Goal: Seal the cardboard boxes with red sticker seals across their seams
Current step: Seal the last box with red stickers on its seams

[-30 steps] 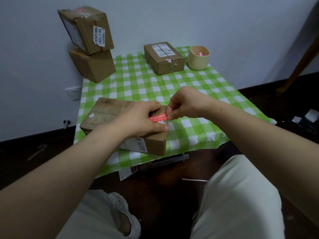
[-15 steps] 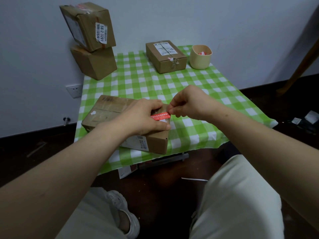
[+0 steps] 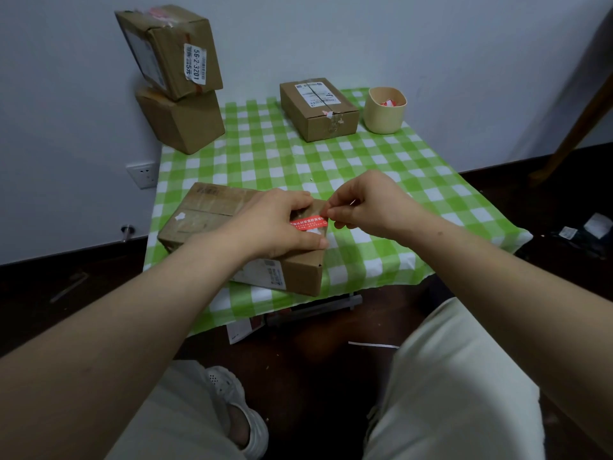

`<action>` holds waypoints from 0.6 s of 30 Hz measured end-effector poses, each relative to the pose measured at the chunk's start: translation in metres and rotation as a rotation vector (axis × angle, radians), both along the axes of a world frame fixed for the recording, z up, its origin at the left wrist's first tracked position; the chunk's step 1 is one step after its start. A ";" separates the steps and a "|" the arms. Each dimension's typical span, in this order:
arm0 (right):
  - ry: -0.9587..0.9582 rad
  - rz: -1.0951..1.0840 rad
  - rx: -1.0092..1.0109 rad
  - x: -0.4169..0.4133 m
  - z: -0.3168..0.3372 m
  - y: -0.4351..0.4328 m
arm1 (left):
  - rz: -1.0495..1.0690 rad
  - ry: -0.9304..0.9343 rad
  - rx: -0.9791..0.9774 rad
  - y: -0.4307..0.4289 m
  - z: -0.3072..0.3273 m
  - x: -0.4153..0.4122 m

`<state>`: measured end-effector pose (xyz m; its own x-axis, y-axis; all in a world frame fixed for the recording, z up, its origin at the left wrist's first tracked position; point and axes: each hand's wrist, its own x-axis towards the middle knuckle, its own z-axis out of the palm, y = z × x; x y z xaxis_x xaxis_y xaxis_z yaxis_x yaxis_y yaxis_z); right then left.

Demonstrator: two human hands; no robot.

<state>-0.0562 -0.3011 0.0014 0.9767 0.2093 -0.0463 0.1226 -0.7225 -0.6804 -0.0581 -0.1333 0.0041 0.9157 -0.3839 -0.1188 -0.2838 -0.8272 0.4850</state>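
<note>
Green-and-white checked cloth covers a small table (image 3: 331, 167) set against a pale wall, seen from above by the person seated at it. At the table's near left corner, just left of the frame's centre, a flat cardboard box (image 3: 209, 210) lies at an angle, with a white label on its near side. A red sticker seal (image 3: 308, 222) with white print stretches across the top of the box at its right end. The left hand (image 3: 275, 227) clamps that end, thumb along the near top edge and curled fingers pressed down over the seal's left end. The right hand (image 3: 368, 204), just right of the box, pinches the seal's right end between thumb and fingertips. The two hands sit close together. Whether the seal is stuck down along its whole length cannot be told.

Farther back, at upper centre, a second box (image 3: 318, 107) carries a white shipping label and torn tape at its seam. Just to its right stands a beige cup (image 3: 384, 114) holding small red-and-white pieces (image 3: 388, 101). At upper left, a tilted upper box (image 3: 169, 48) rests on a lower box (image 3: 182, 121) against the wall. A wall socket (image 3: 142, 174) shows left of the table. Light trousers and a white shoe (image 3: 232, 403) fill the bottom of the frame over a dark floor.
</note>
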 end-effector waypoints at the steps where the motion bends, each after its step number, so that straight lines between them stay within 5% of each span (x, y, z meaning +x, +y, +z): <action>1: 0.007 0.002 -0.014 0.000 0.001 0.001 | -0.001 -0.001 -0.006 0.000 0.000 0.000; 10: 0.128 0.015 0.022 0.002 0.002 0.004 | 0.011 0.011 -0.022 -0.001 0.001 -0.002; 16: 0.157 -0.182 0.362 0.009 -0.008 -0.009 | -0.027 0.006 0.000 -0.001 0.007 -0.006; 18: 0.245 -0.078 0.352 0.009 -0.016 -0.013 | -0.073 0.026 0.037 -0.002 0.009 -0.009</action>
